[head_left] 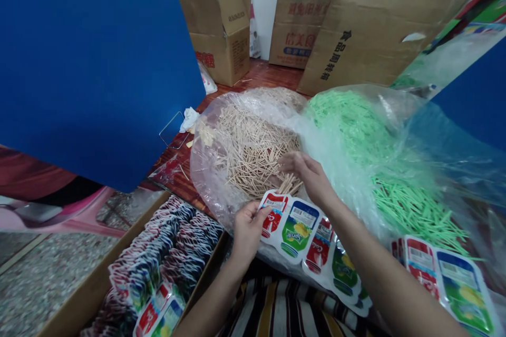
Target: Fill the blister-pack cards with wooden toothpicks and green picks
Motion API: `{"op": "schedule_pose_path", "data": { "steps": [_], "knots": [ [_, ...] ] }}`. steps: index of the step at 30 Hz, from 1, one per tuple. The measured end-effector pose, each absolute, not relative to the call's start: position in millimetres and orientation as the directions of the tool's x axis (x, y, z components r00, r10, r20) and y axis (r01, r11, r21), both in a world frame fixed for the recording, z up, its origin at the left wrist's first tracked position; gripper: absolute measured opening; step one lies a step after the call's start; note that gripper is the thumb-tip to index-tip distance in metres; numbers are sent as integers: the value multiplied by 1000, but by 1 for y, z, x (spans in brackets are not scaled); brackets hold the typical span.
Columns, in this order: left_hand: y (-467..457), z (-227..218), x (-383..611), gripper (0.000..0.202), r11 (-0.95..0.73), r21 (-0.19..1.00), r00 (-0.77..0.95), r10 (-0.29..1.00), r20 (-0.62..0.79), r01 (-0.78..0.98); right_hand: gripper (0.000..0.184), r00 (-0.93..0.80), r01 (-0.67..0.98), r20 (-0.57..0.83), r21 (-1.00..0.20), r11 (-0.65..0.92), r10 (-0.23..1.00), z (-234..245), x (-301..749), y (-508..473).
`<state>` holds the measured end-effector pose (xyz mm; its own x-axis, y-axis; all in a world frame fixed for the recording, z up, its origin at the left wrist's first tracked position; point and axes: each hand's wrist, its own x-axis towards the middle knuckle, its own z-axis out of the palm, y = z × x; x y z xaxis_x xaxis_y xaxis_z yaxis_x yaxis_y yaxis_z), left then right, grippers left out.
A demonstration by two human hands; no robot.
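My left hand (252,226) is closed on the end of a strip of printed packets (297,229), pinched between thumb and fingers. The packets are cup-shaped, red with "Cola" and green-blue with "Sprite"-like lettering, and the strip runs down to the right over my lap. Just above it, my right hand (306,171) has its fingers curved over the pile of thin pale sticks (256,152). A small bunch of sticks (290,184) lies in its grasp, close to the top edge of the strip. The right thumb is hidden.
A clear plastic bag (205,168) surrounds the pale sticks. Bright green sticks (411,210) fill another bag on the right, with more packets (454,279) beside it. At lower left, a carton (98,274) holds stacked packets. Cardboard boxes (233,37) and blue panels (98,52) stand around.
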<state>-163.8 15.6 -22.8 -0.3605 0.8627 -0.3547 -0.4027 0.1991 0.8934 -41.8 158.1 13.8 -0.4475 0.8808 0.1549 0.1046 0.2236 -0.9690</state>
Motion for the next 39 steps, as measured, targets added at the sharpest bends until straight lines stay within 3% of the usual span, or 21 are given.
{"op": "schedule_pose_path", "data": {
  "steps": [1,2,4,13,18,24,29,34,36,39],
  "knots": [
    [15,-22,-164,25,197,889,-354,865,-357,-414,38,-462,318,208,-869,380,862,8,-46,171],
    [15,-22,-164,26,194,886,-349,867,-356,-422,36,-539,528,225,-661,533,812,3,-51,184],
    [15,-22,-165,27,190,887,-348,870,-351,-421,25,-615,604,196,-505,617,764,-7,-62,208],
    [14,-30,-170,27,187,899,-338,881,-332,-395,23,-860,511,-83,-103,854,504,-15,-94,252],
    [13,-33,-169,29,166,887,-353,874,-335,-431,18,-900,432,-83,-27,902,428,-12,-84,245],
    [11,-26,-166,32,130,890,-369,876,-310,-438,22,-882,460,55,-126,879,469,-3,-66,229],
    [9,-30,-162,34,88,894,-383,882,-275,-439,22,-764,528,202,-352,773,613,3,-51,225],
    [8,-28,-157,33,74,906,-396,882,-254,-417,27,-614,519,244,-592,617,751,18,-35,214],
    [9,-26,-155,34,70,905,-402,880,-254,-419,27,-562,385,267,-753,533,783,32,-29,201],
    [11,-23,-152,36,67,902,-405,877,-257,-427,24,-499,-1,291,-942,336,816,56,-20,173]
  ]
}}
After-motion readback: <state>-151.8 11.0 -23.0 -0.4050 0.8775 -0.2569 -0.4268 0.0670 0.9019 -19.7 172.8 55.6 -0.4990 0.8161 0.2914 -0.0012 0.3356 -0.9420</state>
